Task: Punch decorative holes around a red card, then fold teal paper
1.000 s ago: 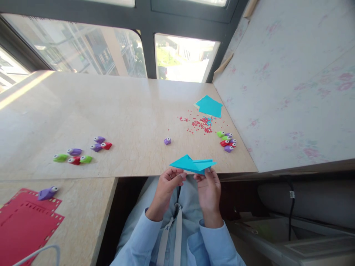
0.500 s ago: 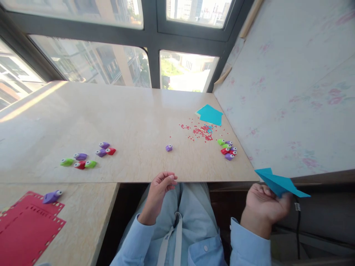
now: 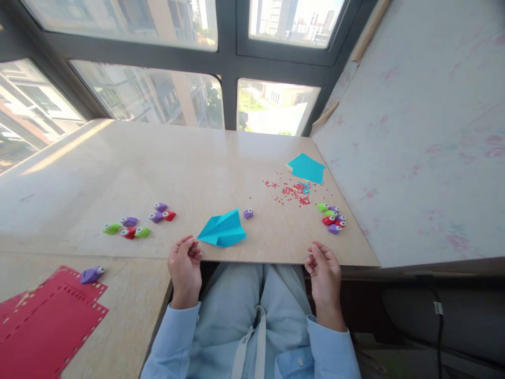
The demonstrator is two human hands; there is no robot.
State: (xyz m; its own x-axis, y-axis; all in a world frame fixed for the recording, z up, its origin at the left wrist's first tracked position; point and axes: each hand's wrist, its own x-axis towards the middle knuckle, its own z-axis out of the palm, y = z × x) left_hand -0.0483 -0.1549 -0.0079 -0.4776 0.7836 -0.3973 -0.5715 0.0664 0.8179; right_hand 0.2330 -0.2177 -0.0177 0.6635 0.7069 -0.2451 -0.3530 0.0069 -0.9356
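Observation:
A folded blue paper plane point(image 3: 223, 229) lies on the marble table point(image 3: 118, 173) near its front edge. My left hand point(image 3: 185, 263) is at the plane's left tip, its fingers curled and pinched against the paper. Farther right, my right hand point(image 3: 325, 269) hovers at the table edge with loosely bent, spread fingers and nothing in it. A small purple punch point(image 3: 248, 213) sits just right of the plane.
Several small green, purple and red punches lie in a left cluster point(image 3: 136, 223) and a right cluster point(image 3: 331, 217). Red paper dots point(image 3: 290, 192) and a blue folded sheet point(image 3: 306, 168) lie at the back right. Punched red paper point(image 3: 43, 321) with a purple punch point(image 3: 91, 274) lies at lower left. A wall point(image 3: 414, 131) rises on the right.
The blue plane left my right hand, which held it out to the right, and now lies on the table by my left hand. Both hands sit at the table edge.

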